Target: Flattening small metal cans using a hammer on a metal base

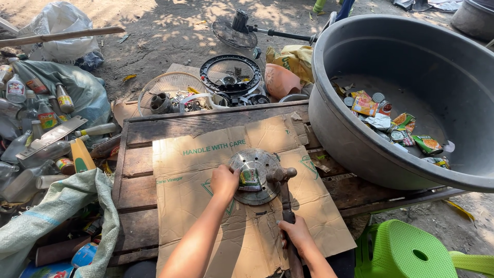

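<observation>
A round grey metal disc [256, 163] lies on a flattened cardboard sheet [206, 206] atop a wooden pallet [139, 175]. A small flattened green can [249, 179] rests on the disc. My left hand [224, 181] holds the disc's left edge, fingers touching the can. My right hand [295, 232] grips the handle of a hammer [284, 193], whose head rests on the disc's right rim.
A large grey plastic tub [360, 149] at the right holds several crushed cans and wrappers. Plastic bottles [36, 128] and sacks pile at the left. Fan guards [230, 72] and scrap lie beyond the pallet. A green plastic stool [406, 252] stands at the lower right.
</observation>
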